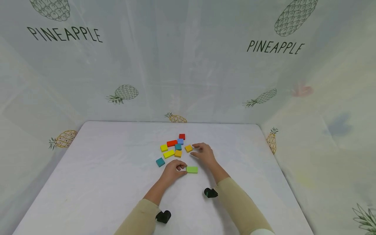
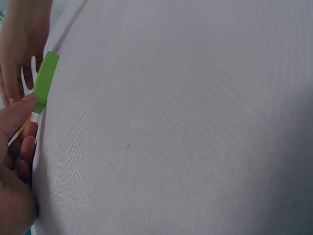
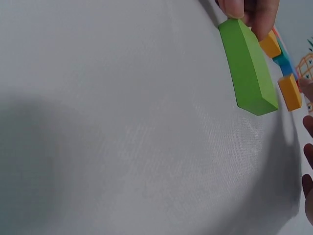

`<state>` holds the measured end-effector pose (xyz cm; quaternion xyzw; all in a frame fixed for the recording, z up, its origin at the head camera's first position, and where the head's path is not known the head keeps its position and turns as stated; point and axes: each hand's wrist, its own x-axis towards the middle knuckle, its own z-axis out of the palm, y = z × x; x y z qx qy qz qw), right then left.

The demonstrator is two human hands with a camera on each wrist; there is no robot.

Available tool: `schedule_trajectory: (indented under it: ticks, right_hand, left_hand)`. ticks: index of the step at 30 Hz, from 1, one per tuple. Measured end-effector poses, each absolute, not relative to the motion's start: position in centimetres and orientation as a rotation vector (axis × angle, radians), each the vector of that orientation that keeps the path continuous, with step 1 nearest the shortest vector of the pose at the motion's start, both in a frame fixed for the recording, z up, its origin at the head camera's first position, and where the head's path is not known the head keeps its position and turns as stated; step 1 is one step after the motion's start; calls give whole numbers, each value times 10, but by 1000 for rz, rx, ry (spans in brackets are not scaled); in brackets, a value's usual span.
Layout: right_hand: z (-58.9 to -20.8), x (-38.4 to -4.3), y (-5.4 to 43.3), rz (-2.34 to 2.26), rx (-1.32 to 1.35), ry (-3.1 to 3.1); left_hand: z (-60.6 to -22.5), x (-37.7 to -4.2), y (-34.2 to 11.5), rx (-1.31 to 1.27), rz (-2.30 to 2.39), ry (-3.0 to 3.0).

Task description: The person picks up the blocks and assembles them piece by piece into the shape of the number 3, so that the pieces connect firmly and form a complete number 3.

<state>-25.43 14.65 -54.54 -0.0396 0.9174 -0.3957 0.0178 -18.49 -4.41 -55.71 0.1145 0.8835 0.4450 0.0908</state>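
My left hand (image 1: 173, 171) pinches one end of a light green rectangular block (image 1: 192, 170) between thumb and fingers. In the right wrist view the green block (image 3: 248, 68) extends from those fingertips over the white cloth. My right hand (image 1: 205, 154) is beside an orange block (image 1: 188, 148), with thumb and index finger spread apart. From the right wrist the orange block (image 3: 290, 92) appears close to a fingertip; whether they touch I cannot tell. In the left wrist view the right hand (image 2: 25, 46) hangs beyond the green block (image 2: 46, 81).
Left of my right hand lie another orange block (image 1: 178, 153), two yellow blocks, including a long one (image 1: 169, 154), teal blocks (image 1: 160, 162), a blue block (image 1: 180, 141) and red blocks (image 1: 172, 143). A white cloth covers the table (image 1: 102, 182); pineapple-print curtains (image 1: 188, 65) surround it.
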Motion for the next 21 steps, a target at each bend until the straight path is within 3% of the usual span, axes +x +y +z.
schedule_trajectory:
  ticks: [21]
  right_hand:
    - [-549, -273, 129, -960, -123, 2894]
  left_hand:
    - [-560, -185, -44, 319, 1362, 2602]
